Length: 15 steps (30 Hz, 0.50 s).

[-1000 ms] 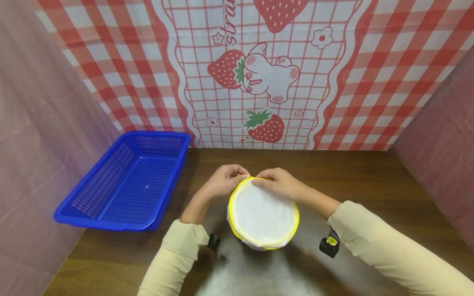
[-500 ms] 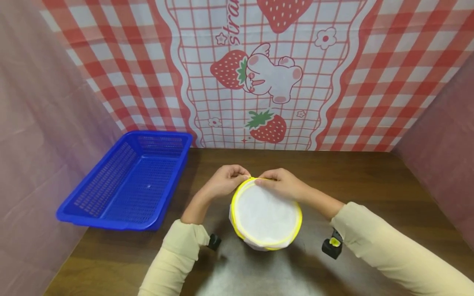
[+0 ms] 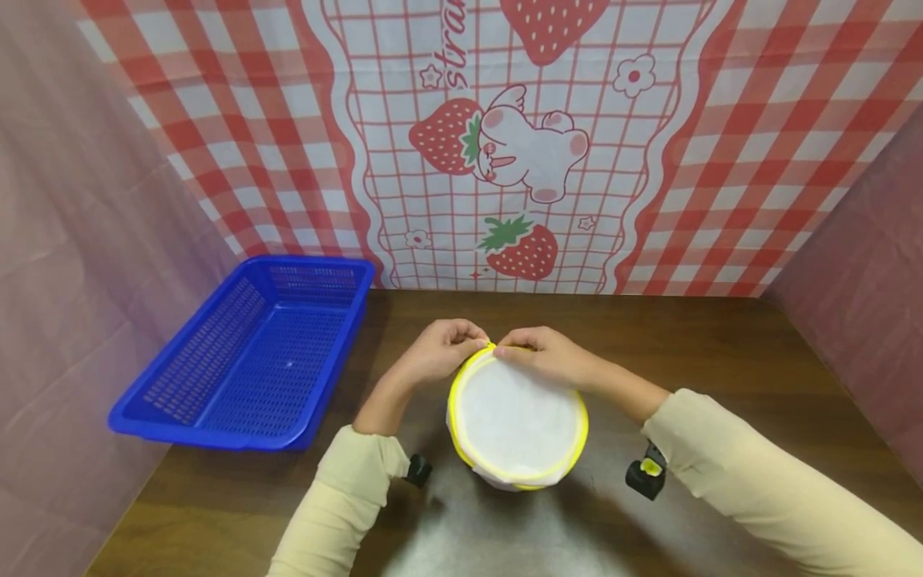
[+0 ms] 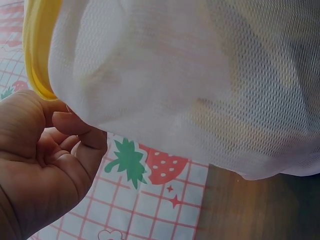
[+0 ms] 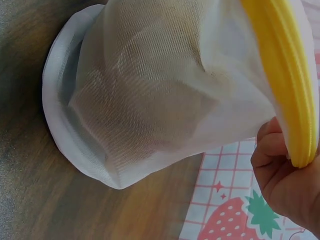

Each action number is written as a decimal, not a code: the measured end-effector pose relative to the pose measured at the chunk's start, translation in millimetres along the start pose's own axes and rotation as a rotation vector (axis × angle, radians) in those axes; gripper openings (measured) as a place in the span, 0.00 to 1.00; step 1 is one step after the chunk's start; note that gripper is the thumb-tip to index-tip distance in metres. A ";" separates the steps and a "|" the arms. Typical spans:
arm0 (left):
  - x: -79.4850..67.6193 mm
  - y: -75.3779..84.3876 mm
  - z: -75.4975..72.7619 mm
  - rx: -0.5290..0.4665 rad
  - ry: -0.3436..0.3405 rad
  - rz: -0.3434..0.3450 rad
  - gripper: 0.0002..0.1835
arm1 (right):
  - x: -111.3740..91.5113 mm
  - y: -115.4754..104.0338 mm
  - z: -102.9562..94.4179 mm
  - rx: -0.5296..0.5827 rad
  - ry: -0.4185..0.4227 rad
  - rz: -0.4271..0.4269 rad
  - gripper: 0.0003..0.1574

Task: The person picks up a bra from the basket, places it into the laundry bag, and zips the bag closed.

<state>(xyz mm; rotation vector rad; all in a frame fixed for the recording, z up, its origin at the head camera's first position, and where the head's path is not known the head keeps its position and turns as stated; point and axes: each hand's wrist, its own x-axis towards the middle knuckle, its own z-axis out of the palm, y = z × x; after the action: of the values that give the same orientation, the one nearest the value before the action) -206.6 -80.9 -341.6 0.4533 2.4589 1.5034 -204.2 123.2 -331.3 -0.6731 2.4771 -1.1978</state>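
A white mesh laundry bag (image 3: 522, 421), round and edged with a yellow zipper (image 3: 456, 433), stands in front of me with its flat top toward the head camera. At its far edge, my left hand (image 3: 436, 351) pinches the rim between thumb and fingers. Close beside it, my right hand (image 3: 551, 359) grips the same edge, thumb on top and fingers curled beneath. The left wrist view shows the left hand (image 4: 50, 155) under the end of the yellow band. From the right wrist, the bag's mesh side (image 5: 150, 90) looks creased, with blurred shapes behind it.
A blue perforated basket (image 3: 270, 369) stands to the left on the brown wooden table (image 3: 692, 344). A red and white strawberry-print cloth (image 3: 534, 160) hangs behind, with pinkish curtains (image 3: 79, 240) at the sides.
Both hands keep their hold at the bag's far edge and hardly move. Since a second ago, the bag and the surroundings sit slightly farther right in the head view.
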 end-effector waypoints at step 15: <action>5.6 10.5 -5.1 -0.078 -0.030 -0.127 0.12 | -6.9 -13.9 0.9 -0.242 0.218 0.022 0.16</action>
<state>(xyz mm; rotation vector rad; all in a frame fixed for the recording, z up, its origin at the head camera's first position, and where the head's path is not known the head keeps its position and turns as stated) -211.9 -78.5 -330.1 0.2973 2.3494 1.5230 -194.2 118.8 -320.3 -0.6005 2.8355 -1.0212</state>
